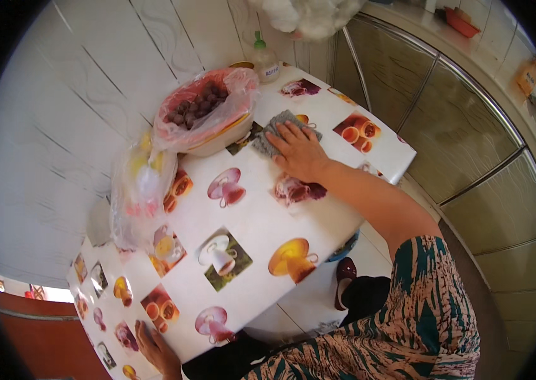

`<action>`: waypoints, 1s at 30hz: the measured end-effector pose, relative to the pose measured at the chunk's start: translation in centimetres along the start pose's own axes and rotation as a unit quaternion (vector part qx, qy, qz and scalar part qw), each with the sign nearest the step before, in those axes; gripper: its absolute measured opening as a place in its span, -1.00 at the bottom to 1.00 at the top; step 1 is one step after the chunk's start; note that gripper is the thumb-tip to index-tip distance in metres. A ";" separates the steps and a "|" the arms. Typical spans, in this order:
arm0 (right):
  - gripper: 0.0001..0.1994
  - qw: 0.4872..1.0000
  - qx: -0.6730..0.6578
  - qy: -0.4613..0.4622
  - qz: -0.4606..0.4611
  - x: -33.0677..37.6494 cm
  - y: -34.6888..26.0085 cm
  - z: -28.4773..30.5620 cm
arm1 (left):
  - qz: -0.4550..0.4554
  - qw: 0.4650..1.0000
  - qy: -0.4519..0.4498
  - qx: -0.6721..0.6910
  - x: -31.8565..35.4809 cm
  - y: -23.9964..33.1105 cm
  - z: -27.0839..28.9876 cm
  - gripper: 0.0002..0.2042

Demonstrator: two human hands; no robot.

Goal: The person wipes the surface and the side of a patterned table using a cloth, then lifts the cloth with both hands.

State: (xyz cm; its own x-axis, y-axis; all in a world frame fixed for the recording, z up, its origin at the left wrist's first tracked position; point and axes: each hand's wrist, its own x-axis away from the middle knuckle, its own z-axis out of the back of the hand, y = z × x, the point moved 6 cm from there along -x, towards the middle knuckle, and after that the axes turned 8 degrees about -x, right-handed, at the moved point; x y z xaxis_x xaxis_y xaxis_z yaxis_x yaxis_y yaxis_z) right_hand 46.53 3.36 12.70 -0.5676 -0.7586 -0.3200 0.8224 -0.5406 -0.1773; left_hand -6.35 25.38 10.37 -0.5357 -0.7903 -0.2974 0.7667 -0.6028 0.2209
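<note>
My right hand (299, 152) presses a folded grey cloth (268, 147) onto the far part of the table, its fingers laid over the top. The table (261, 218) has a glossy white cover printed with cups and saucers. Just left of the cloth stands a bowl (208, 149) lined with a pinkish clear plastic bag, with dark grapes (197, 107) inside. At the near left edge my left hand (154, 348) lies on the tabletop with its fingers stretched out, holding nothing.
A clear plastic bag (144, 196) with yellowish and pink contents sits against the tiled wall. Behind the bowl is a clear bottle (266, 63) with a green top. Cabinets (455, 133) line the right side, with a red basket (462, 22) on their counter.
</note>
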 end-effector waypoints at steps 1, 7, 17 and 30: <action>-0.45 1.000 0.001 0.003 -0.008 -1.5 1.1 -0.5 | 0.003 1.000 -0.007 -0.001 0.1 0.2 0.2 -0.58; -0.44 0.999 0.013 -0.036 0.016 -8.1 4.2 -2.4 | 0.003 1.000 -0.015 -0.007 0.2 -0.1 0.2 -0.58; -0.42 0.975 0.070 -0.021 -0.211 -7.3 15.9 1.1 | -0.043 0.998 0.026 -0.023 0.0 1.6 1.1 -0.65; -0.42 0.963 0.117 0.053 -0.236 12.5 15.5 6.4 | 0.006 1.000 0.020 -0.020 0.6 -0.1 0.2 -0.58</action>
State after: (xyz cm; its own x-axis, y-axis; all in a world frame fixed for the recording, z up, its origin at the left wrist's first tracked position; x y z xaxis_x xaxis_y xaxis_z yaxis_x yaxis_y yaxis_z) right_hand 51.95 -16.82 11.89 -0.8585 -0.3736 -0.3513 0.4360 -0.8924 -0.1164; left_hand -6.85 24.93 10.31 -0.5122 -0.7920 -0.3323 0.7871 -0.5877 0.1873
